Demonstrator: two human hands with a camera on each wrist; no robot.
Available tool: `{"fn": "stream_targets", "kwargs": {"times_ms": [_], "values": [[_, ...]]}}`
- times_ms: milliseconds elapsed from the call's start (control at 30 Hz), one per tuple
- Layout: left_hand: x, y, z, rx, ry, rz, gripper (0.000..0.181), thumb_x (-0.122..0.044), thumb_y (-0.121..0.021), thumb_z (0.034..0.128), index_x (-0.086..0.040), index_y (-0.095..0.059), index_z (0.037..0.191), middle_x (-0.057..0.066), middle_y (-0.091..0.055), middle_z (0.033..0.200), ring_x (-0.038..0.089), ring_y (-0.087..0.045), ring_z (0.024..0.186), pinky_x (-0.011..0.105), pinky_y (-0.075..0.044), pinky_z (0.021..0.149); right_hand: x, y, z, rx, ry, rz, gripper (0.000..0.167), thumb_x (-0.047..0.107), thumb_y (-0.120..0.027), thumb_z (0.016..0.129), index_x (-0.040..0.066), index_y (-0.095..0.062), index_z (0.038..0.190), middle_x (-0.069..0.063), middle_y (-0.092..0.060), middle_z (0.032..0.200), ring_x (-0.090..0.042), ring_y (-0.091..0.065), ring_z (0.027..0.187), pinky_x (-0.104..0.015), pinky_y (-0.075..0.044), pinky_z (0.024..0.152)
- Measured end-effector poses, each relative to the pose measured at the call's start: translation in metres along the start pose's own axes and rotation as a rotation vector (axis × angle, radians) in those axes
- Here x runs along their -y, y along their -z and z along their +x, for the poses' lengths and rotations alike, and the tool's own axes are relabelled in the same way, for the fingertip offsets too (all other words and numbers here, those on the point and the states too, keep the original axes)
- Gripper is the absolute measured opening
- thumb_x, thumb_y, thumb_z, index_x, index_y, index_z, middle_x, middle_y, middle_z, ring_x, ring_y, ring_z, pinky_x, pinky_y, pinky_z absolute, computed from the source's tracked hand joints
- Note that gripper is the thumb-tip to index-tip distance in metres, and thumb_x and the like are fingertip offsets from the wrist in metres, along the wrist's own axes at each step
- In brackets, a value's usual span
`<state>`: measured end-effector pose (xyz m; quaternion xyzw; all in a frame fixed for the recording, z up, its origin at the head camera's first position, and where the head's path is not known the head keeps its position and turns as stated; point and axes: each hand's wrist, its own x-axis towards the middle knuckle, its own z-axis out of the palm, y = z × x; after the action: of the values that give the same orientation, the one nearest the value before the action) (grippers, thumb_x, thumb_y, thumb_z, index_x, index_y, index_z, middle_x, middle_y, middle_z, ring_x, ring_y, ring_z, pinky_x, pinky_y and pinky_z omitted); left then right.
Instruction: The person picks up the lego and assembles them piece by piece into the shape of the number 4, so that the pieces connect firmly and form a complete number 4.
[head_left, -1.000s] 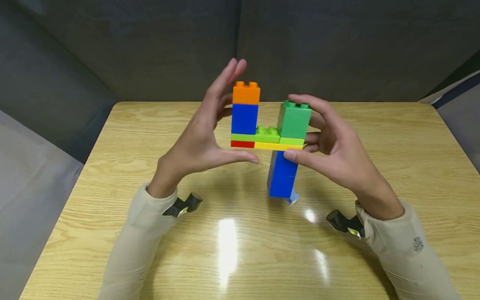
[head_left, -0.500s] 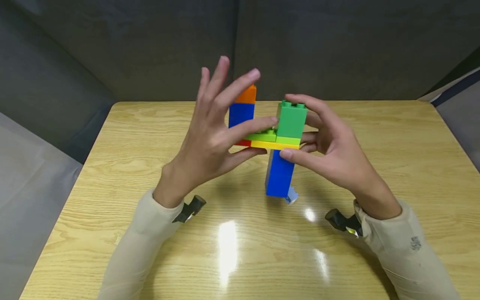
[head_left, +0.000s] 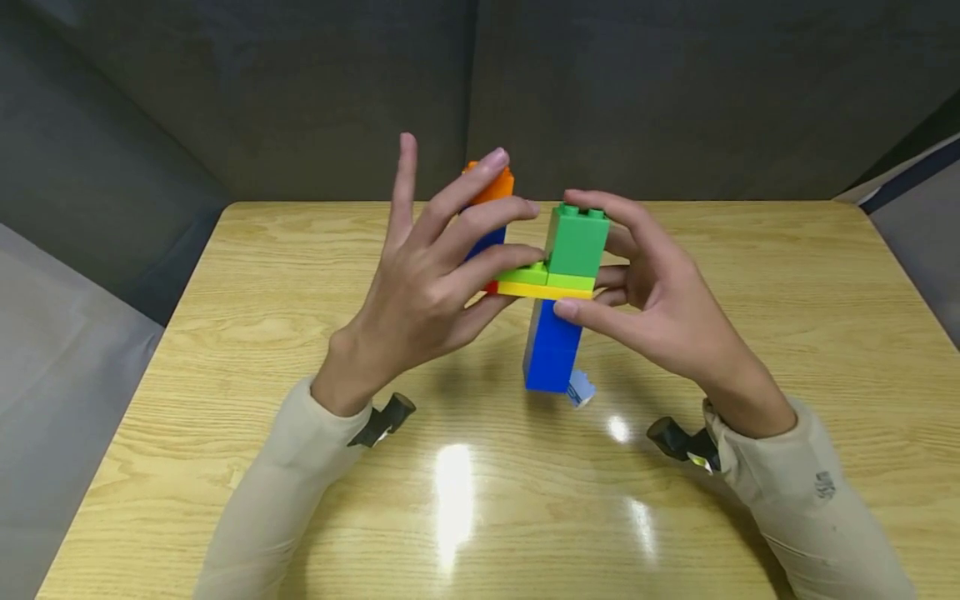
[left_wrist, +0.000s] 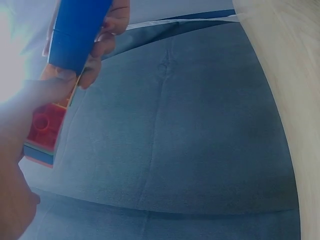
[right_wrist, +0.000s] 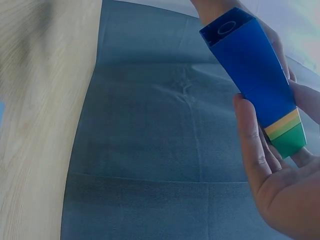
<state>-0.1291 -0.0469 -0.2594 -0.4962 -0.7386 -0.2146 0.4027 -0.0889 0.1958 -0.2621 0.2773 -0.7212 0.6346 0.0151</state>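
Observation:
Both hands hold a toy building-brick structure above the table. My left hand (head_left: 420, 292) pinches its middle, index finger on the lime plate (head_left: 525, 275) and thumb underneath; the little finger points up. Behind those fingers, the orange brick (head_left: 501, 187) and a blue brick (head_left: 487, 242) are partly covered. My right hand (head_left: 667, 300) grips the right side, one finger at the top of the green brick (head_left: 577, 242) and the thumb near the yellow plate (head_left: 534, 290). Two stacked blue bricks (head_left: 551, 354) hang below. The left wrist view shows the red plate's (left_wrist: 47, 122) hollow underside.
A small light-blue piece with dark markings (head_left: 581, 389) lies on the wooden table (head_left: 187, 467), partly behind the hanging blue bricks. Dark grey cloth (head_left: 337, 100) stands behind the table's far edge. Wrist cameras (head_left: 678, 439) sit at both cuffs.
My left hand has turned from spanning the structure's left side to pinching its middle from the front, covering the orange and upper blue bricks. Structure and right hand have drifted slightly left.

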Motion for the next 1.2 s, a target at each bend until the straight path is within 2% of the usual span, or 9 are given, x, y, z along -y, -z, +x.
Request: {"fn": "stream_targets", "kwargs": {"times_ms": [267,367,433,567,633,733,800,900,1200], "values": [[0.001,0.000,-0.001,0.011,0.026,0.016,0.024,-0.029,-0.079,0.0942,-0.013,-0.078,0.111,0.016,-0.059,0.141,0.043,-0.042,0.142,0.074,-0.002,0.119,0.000,0.000,0.000,0.010,-0.017,-0.056,0.085,-0.020,-0.070,0.086,0.013,-0.041,0.158,-0.019,-0.061,0.134,-0.023,-0.075,0.102,-0.028,-0.062,0.075],[0.004,-0.001,-0.002,-0.012,0.062,-0.036,0.045,-0.032,-0.083,0.0901,-0.007,-0.070,0.125,0.026,-0.049,0.147,0.048,-0.033,0.146,0.071,0.000,0.120,-0.002,0.000,0.001,0.003,-0.004,-0.055,0.086,-0.020,-0.071,0.086,0.013,-0.040,0.159,-0.021,-0.061,0.134,-0.023,-0.075,0.101,-0.027,-0.062,0.075],[0.007,-0.002,-0.001,-0.032,0.104,-0.147,0.073,-0.030,-0.090,0.0834,0.004,-0.056,0.137,0.036,-0.037,0.151,0.048,-0.024,0.151,0.066,-0.003,0.123,-0.002,0.000,0.001,-0.020,0.005,-0.041,0.087,-0.020,-0.071,0.085,0.013,-0.039,0.159,-0.022,-0.061,0.132,-0.023,-0.076,0.099,-0.028,-0.062,0.075],[0.005,-0.003,0.000,-0.028,0.347,-0.565,0.116,-0.007,-0.096,0.0725,0.016,-0.015,0.152,0.035,-0.019,0.162,0.033,-0.027,0.154,0.049,-0.024,0.125,-0.001,0.000,-0.001,-0.082,0.010,-0.019,0.086,-0.018,-0.072,0.086,0.015,-0.039,0.159,-0.023,-0.061,0.127,-0.023,-0.076,0.097,-0.028,-0.062,0.076],[0.000,-0.004,0.000,-0.029,0.539,-0.810,0.121,0.007,-0.090,0.0738,0.010,-0.004,0.158,0.028,-0.027,0.163,0.027,-0.041,0.147,0.044,-0.039,0.118,0.000,0.000,-0.001,-0.100,0.009,-0.015,0.085,-0.017,-0.072,0.087,0.015,-0.040,0.159,-0.022,-0.062,0.127,-0.023,-0.075,0.096,-0.029,-0.062,0.077],[-0.008,-0.006,0.001,-0.027,0.810,-1.106,0.109,0.018,-0.077,0.0822,-0.005,-0.007,0.163,0.020,-0.052,0.151,0.030,-0.061,0.129,0.044,-0.053,0.105,0.000,-0.001,-0.002,-0.111,0.012,-0.020,0.084,-0.016,-0.072,0.088,0.015,-0.039,0.159,-0.022,-0.061,0.129,-0.023,-0.075,0.097,-0.028,-0.062,0.077],[-0.012,-0.007,0.002,-0.005,0.945,-1.177,0.095,0.013,-0.073,0.0883,-0.010,-0.018,0.162,0.018,-0.063,0.137,0.031,-0.067,0.119,0.044,-0.056,0.100,0.000,-0.001,-0.002,-0.114,0.019,-0.027,0.083,-0.014,-0.072,0.089,0.015,-0.039,0.159,-0.022,-0.061,0.130,-0.022,-0.075,0.097,-0.028,-0.062,0.077],[-0.014,-0.009,0.001,0.012,1.048,-1.175,0.081,0.005,-0.074,0.0912,-0.011,-0.031,0.158,0.016,-0.070,0.126,0.030,-0.070,0.108,0.042,-0.059,0.095,-0.001,-0.001,-0.002,-0.110,0.031,-0.035,0.082,-0.014,-0.073,0.089,0.014,-0.039,0.159,-0.022,-0.062,0.131,-0.021,-0.075,0.097,-0.027,-0.062,0.077],[-0.017,-0.010,0.000,-0.029,1.096,-1.141,0.071,-0.002,-0.076,0.0910,-0.008,-0.039,0.152,0.012,-0.072,0.124,0.028,-0.070,0.111,0.041,-0.058,0.096,-0.002,-0.001,-0.001,-0.070,0.050,-0.040,0.086,-0.013,-0.073,0.089,0.014,-0.035,0.161,-0.021,-0.062,0.135,-0.022,-0.074,0.102,-0.027,-0.061,0.080]]}}
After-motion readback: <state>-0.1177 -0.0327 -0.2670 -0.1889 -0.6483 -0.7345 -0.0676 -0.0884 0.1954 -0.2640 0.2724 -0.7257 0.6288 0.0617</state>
